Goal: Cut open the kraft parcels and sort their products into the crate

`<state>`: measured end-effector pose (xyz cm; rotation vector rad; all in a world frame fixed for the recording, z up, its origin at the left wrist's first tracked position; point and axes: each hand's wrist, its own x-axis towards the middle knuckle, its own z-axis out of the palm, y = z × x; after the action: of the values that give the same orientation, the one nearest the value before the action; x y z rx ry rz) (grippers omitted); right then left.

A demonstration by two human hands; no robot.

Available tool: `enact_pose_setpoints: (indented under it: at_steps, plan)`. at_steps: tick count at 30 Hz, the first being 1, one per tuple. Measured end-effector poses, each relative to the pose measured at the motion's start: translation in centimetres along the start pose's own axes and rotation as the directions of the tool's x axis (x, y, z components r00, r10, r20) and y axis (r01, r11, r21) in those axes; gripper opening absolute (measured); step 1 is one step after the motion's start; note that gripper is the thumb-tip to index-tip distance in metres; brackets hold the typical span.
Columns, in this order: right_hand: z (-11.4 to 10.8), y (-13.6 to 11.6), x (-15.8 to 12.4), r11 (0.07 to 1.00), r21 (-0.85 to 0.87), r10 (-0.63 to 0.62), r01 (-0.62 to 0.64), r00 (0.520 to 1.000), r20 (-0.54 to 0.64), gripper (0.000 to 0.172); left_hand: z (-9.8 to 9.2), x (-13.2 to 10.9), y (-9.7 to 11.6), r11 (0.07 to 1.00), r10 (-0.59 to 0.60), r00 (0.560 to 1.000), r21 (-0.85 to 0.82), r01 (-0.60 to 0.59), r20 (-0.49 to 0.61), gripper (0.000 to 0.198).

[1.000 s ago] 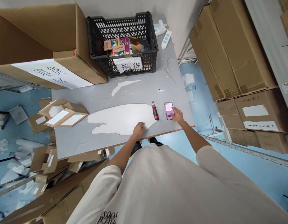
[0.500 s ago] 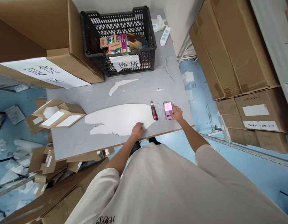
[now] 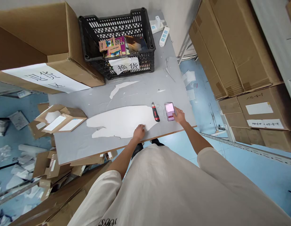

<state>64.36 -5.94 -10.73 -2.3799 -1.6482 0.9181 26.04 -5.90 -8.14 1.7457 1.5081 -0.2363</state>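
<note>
Phone (image 3: 170,111) hasn't moved vs the earlier frames: flat on the table (image 3: 136,91), right of frame centre, near the front edge, screen lit. Right hand (image 3: 179,115) still sits at the phone's lower-right, fingers loose, fingertip touching the screen, not gripping. Red-black box cutter (image 3: 155,112) lies just left of the phone, apart from it. Left hand (image 3: 139,132) stays where it was, loosely curled, knuckles resting on the table edge, holding nothing. Black crate (image 3: 117,40) at upper centre.

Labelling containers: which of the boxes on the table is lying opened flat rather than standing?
The small cardboard box at the table's left edge, flaps spread, white inside. The big labelled carton and black crate stand upright at the back.
</note>
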Motion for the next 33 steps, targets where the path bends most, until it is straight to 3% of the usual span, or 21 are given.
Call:
enact_pose_setpoints:
  at_steps: [14, 33]
  plan:
    - [-0.1, -0.1, 0.0, 1.000, 0.009, -0.007, 0.007, 1.000, 0.009, 0.069, 0.1, 0.0, -0.2, 1.000, 0.014, 1.000, -0.007, -0.014, 0.000, 0.045]
    - [-1.0, -2.8, 0.8, 0.970, -0.240, 0.075, -0.038, 0.986, 0.149, 0.077, 0.3, 0.6, -1.2, 0.997, 0.063, 0.998, -0.037, -0.062, 0.027, 0.045]
